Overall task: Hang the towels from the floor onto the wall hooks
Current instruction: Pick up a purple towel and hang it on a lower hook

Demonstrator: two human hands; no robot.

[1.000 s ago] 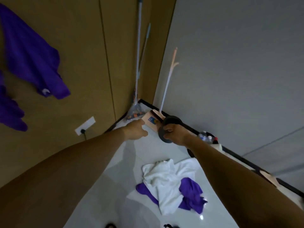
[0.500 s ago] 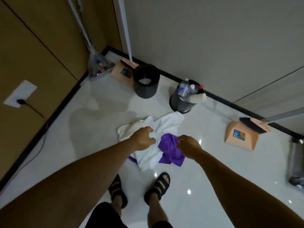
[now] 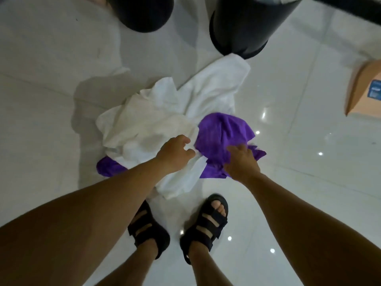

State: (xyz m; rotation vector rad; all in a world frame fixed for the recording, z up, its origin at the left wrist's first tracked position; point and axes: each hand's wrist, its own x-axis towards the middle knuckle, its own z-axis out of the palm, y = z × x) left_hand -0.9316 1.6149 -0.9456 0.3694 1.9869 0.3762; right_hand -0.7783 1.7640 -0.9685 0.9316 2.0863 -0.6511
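A crumpled white towel (image 3: 156, 122) lies on the glossy floor, with a purple towel (image 3: 222, 133) partly on top of it at the right and a purple end (image 3: 107, 168) sticking out at the lower left. My left hand (image 3: 175, 154) is down on the white towel, its curled fingers and thumb pinching a fold. Beside it, my right hand (image 3: 241, 162) rests on the purple towel's near edge, fingers curled into the cloth. No wall hooks are in view.
Two black bins (image 3: 142, 15) (image 3: 243, 34) stand just beyond the towels, the right one touching the white towel's far corner. A tan dustpan (image 3: 362, 89) lies at the right edge. My sandalled feet (image 3: 204, 228) stand right behind the pile on the white tiled floor (image 3: 51, 100).
The view has swung from the wall and corner down to the floor. Both hands have dropped onto the towel pile and closed on the cloth.
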